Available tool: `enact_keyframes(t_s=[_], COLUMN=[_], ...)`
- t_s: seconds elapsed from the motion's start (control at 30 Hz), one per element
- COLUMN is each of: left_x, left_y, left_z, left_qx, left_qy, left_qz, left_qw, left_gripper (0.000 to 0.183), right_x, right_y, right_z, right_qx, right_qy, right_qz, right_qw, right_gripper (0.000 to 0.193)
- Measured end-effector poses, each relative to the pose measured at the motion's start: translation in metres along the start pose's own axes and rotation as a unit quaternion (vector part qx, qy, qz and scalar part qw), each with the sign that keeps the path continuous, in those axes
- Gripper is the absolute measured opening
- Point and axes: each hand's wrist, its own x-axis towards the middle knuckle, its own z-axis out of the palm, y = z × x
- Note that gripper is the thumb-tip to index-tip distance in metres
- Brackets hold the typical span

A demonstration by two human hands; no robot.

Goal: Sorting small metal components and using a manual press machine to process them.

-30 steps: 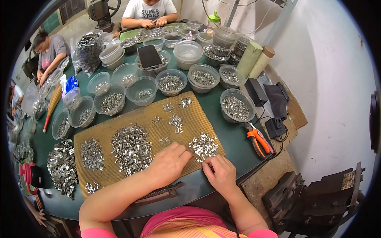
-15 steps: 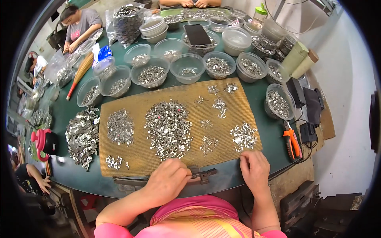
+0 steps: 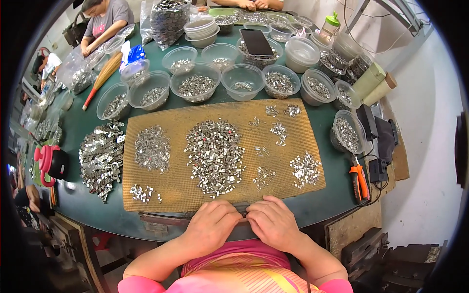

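Observation:
My left hand [image 3: 211,223] and my right hand [image 3: 274,222] meet at the near edge of a tan textured mat [image 3: 178,146], both with fingers curled in a pinch. Whatever is between the fingertips is too small and too covered to make out. Under them runs a dark metal bar [image 3: 163,219] along the table's front edge, partly hidden by the hands. Just beyond lies a large heap of small silvery metal pieces [image 3: 215,156]. A brighter pile of bits [image 3: 305,170] is at the mat's right, thin pieces [image 3: 152,149] at its left, with several smaller clusters around.
Clear plastic bowls [image 3: 195,87] of metal pieces line the mat's far side. A phone [image 3: 256,43] rests on one. Orange-handled pliers [image 3: 359,180] lie at the right, a heap of metal strips [image 3: 101,158] and a pink-and-black container [image 3: 51,165] at the left. Other people work beyond.
My right hand has moved left from the bright pile at the mat's right to meet my left hand. My left hand stays near the bar. The view has shifted slightly.

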Motion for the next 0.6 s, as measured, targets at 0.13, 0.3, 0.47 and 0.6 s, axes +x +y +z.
enact_keyframes(t_s=[0.13, 0.3, 0.47, 0.6], left_x=[0.000, 0.003, 0.009, 0.012], left_y=[-0.001, -0.001, 0.001, 0.008], left_z=[-0.001, 0.003, 0.005, 0.007], left_qx=[-0.027, -0.010, -0.008, 0.025], left_qy=[0.001, 0.000, -0.003, 0.003], left_qz=[-0.016, -0.035, -0.032, -0.039], left_qw=[1.000, 0.999, 0.999, 0.999], left_gripper=[0.024, 0.025, 0.025, 0.027], right_x=[0.002, 0.002, -0.017, -0.034], right_y=[-0.007, -0.005, 0.011, 0.023], right_z=[0.003, -0.003, -0.020, -0.034], right_qx=[-0.027, -0.017, 0.045, 0.026], right_qy=[-0.010, -0.011, 0.051, 0.075], right_qz=[0.009, 0.020, 0.077, 0.122], right_qw=[1.000, 1.000, 0.995, 0.989], right_gripper=[0.020, 0.018, 0.019, 0.018])
